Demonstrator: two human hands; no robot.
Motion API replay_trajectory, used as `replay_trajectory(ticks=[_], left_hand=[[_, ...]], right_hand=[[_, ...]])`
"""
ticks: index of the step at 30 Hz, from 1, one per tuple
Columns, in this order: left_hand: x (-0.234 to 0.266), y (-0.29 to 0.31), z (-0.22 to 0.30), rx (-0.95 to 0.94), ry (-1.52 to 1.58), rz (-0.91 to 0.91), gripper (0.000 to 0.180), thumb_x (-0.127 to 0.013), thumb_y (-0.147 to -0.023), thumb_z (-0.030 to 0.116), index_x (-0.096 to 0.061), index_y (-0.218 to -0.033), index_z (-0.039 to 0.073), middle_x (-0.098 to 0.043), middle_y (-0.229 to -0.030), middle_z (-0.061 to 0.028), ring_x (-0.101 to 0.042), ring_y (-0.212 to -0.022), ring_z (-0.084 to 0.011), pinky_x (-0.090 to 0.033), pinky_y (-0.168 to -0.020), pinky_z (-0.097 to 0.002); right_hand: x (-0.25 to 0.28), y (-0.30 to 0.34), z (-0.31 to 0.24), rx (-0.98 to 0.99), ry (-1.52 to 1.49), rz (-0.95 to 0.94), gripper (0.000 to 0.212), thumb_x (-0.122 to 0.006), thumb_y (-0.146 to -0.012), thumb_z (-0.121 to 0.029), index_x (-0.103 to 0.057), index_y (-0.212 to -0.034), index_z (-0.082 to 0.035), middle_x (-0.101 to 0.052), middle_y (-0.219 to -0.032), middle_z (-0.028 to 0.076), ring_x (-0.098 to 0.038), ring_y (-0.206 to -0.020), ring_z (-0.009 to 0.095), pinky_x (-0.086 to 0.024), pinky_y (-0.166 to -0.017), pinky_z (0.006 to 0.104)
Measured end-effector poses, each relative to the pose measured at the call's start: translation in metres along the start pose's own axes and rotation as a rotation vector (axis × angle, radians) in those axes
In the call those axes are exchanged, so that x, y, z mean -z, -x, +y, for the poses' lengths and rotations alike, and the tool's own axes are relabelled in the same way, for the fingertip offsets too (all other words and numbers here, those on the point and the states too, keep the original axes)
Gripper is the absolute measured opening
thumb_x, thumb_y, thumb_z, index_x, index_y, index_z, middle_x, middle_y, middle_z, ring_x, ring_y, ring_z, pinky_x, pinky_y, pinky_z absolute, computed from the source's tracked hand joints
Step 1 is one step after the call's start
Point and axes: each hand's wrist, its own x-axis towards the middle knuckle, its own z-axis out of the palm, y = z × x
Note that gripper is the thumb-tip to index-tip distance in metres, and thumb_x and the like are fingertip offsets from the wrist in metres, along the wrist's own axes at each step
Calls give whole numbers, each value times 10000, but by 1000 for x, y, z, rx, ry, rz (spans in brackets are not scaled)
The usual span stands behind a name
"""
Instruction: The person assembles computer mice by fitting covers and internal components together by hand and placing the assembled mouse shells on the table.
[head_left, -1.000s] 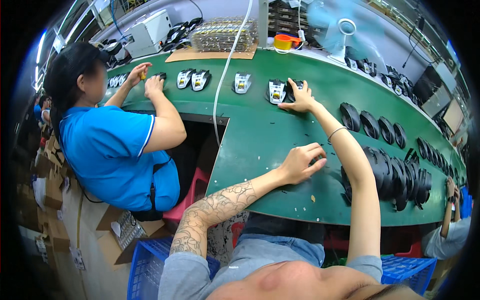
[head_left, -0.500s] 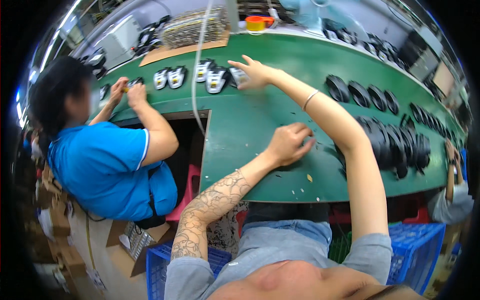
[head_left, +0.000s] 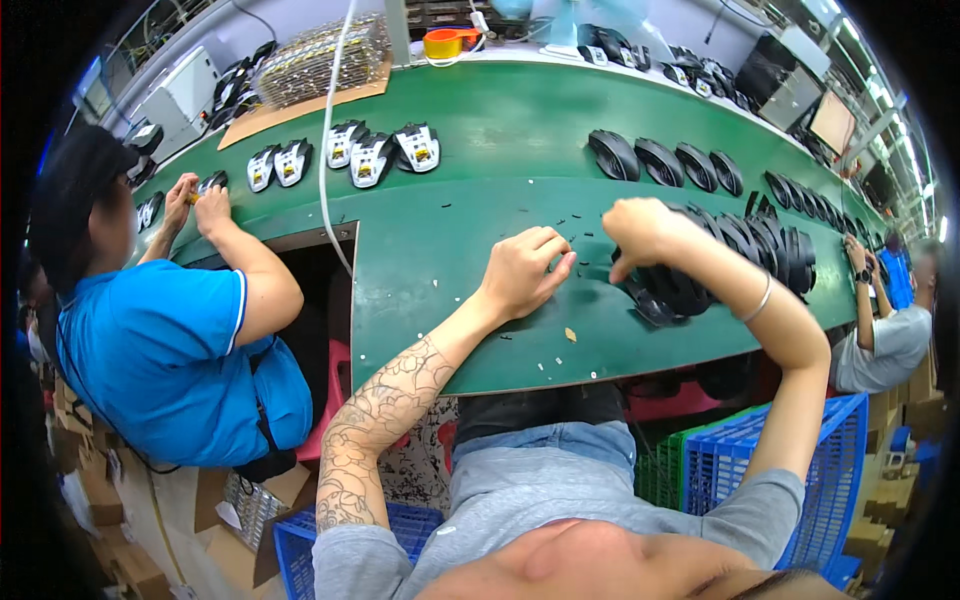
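My left hand (head_left: 525,272) rests low over the green bench, its fingers curled in and the thumb against the index finger. Whatever it may pinch is too small to make out. Over the near left end of a pile of black computer mice (head_left: 735,245), my right hand (head_left: 645,235) bends downward with the thumb hanging; its other fingertips are hidden and somewhat blurred. Beyond my hands, a few mice with white undersides (head_left: 417,148) and yellow labels lie belly up. A row of black mice (head_left: 660,160) stands at the far right.
Small black and pale scraps (head_left: 570,335) are scattered on the green bench (head_left: 450,345). A white cable (head_left: 328,150) hangs at the left. A co-worker in blue (head_left: 180,310) handles a mouse on the left; another person (head_left: 885,330) sits far right. Blue crates (head_left: 830,470) stand below.
My right hand has left the rightmost white-bottomed mouse, which now lies uncovered in its group, and has come right and nearer to the black pile. My left fingers have closed up. The view has shifted rightward.
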Motion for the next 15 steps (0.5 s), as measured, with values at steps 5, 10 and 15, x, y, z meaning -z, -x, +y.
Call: replay_trajectory(ticks=[5, 10, 15], left_hand=[[-3, 0, -2, 9, 31, 50, 125, -611, -796, 163, -593, -791, 39, -602, -793, -104, -599, -720, -282, -486, -614, -347], [0, 2, 3, 130, 343, -11, 374, -694, -754, 274, -575, -1007, 26, -618, -913, -114, -591, -838, -209, -474, -685, -314], [-15, 12, -1, 222, 601, 52, 306, -667, -757, 155, -559, -979, -27, -607, -812, -110, -568, -739, -163, -455, -658, -295]], right_hand=[[-39, 7, 4, 108, -28, 188, 288, -794, -560, -111, -646, -771, 15, -643, -816, 192, -644, -799, 345, -536, -689, 393], [-19, 19, -12, 225, -161, 300, 62, -603, -652, 25, -620, -711, 29, -607, -739, 230, -620, -755, 381, -514, -659, 434], [24, 23, -55, 310, -260, 658, 142, -575, -645, 22, -607, -777, -24, -629, -739, 145, -613, -725, 328, -486, -623, 381]])
